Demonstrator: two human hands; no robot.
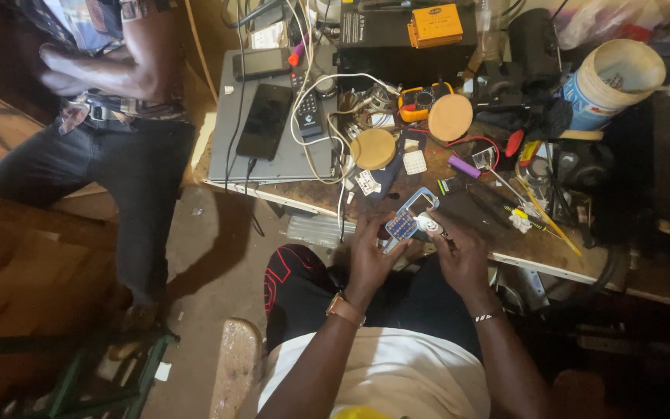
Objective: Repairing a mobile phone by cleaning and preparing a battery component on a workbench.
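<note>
Small blue keypad phone [406, 219] sat between left hand [371, 252] and right hand [459, 254], round wooden disc [373, 148] behind on cluttered wooden workbench [428, 167], grey closed laptop [273, 159] to its left.

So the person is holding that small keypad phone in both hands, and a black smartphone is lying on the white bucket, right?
Not quite. The head view shows the black smartphone lying on the closed grey laptop, not on the white bucket. The left hand and right hand do hold the keypad phone.
</note>
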